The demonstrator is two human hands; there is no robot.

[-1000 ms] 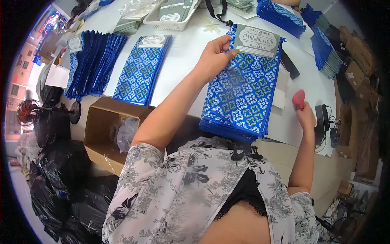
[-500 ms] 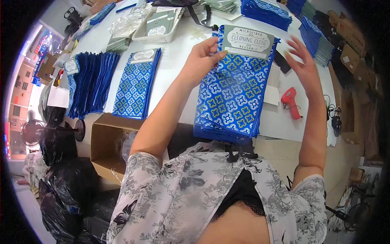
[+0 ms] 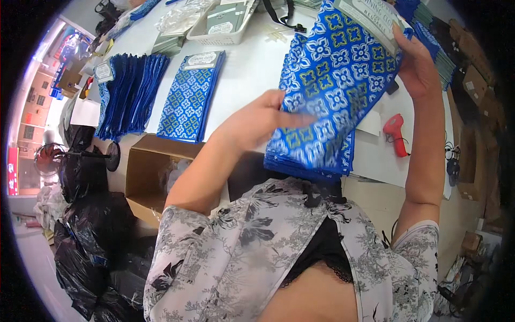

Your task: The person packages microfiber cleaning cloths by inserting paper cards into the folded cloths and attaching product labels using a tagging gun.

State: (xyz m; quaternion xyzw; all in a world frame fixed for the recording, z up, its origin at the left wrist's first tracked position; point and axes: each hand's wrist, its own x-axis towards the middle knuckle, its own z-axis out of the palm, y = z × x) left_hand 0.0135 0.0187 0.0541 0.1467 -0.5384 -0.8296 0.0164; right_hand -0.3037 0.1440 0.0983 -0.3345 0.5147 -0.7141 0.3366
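A blue patterned cleaning cloth (image 3: 343, 70) with a grey printed card (image 3: 370, 19) across its top is lifted and tilted above a stack of like cloths (image 3: 347, 153). My right hand (image 3: 418, 67) grips its upper right corner at the card, thumb in front. At the cloth's lower left edge, my left hand (image 3: 255, 121) is closed on it; the thumb lies across the front and is blurred, and some fingertips are hidden behind. The lower part of the cloth is smeared by motion.
A second cloth pile (image 3: 190, 99) and a row of upright folded cloths (image 3: 129, 96) lie on the white table's left. Behind them stands a white basket (image 3: 214, 38) of cards. A red hand tool (image 3: 396, 134) lies at right. An open cardboard box (image 3: 142, 177) stands below the table edge.
My right hand, open and apart before, now holds the card corner. The top cloth has risen and tilted to the right. My left hand has moved from the card down to the cloth's lower left edge.
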